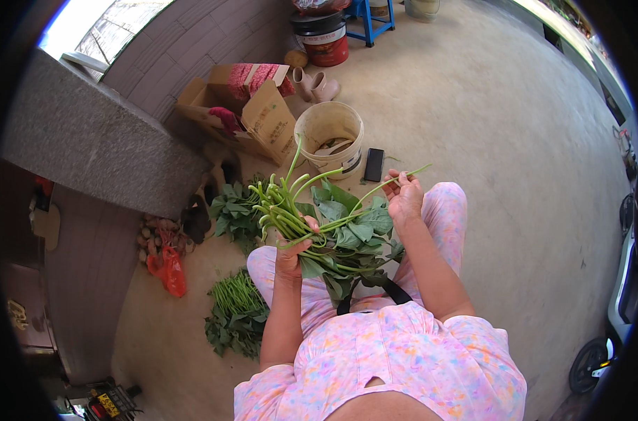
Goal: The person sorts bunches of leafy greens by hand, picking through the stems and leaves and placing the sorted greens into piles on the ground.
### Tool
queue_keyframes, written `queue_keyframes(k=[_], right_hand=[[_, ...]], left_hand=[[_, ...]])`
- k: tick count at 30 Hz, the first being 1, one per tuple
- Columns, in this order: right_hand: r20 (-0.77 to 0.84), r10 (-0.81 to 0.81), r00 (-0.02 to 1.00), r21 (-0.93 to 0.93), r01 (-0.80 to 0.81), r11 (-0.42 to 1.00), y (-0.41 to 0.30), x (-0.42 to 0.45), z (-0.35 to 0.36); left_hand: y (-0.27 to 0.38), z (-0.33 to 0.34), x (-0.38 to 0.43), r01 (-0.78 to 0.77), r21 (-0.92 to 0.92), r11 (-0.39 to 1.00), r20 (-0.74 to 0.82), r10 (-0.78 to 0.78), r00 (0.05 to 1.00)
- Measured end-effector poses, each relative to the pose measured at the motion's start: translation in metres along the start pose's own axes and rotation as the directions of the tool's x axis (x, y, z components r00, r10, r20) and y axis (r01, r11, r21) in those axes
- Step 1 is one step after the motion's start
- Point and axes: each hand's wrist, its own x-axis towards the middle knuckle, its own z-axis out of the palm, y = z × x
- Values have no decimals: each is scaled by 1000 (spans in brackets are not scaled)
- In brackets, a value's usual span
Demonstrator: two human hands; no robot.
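My left hand [296, 247] grips a thick bunch of leafy green stems [285, 213] above my lap. The cut ends fan up and to the left, while broad leaves [369, 226] hang to the right. Between the thumb and fingers of my right hand [405, 197] is a single long green stem [416, 170], which runs back to the bunch. On the floor to my left lie a bundle of the same kind of greens [237, 310] and, farther ahead, another leafy pile [235, 208], partly hidden behind the held bunch.
Ahead stands a whitish plastic bucket [356, 126] with scraps inside, a smartphone [374, 164] beside it. Behind are an open cardboard box [271, 121], pink boots [324, 88] and a red paint bucket [327, 47]. At left, a red plastic bag [167, 271] lies by root vegetables [150, 237].
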Motion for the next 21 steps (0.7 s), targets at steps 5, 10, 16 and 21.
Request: queue_keyframes(k=[5,10,16,21], right_hand=[[35,20,999,110,-24,994,-22,26,-10],[-29,-43,999,319,50,947,-47,52,-27],[228,-60,972,244,3,970,-63,54,-47],[468,3,884,159,-88,983,-54,43,-47]], left_hand=[[8,-9,-1,-103,-139,985,-18,101,995],[27,-14,0,-190,-292,937,-12,196,981],[39,-35,-1,-242,-205,948,-252,188,949],[20,-44,3,-116,-110,987,-442,56,895]])
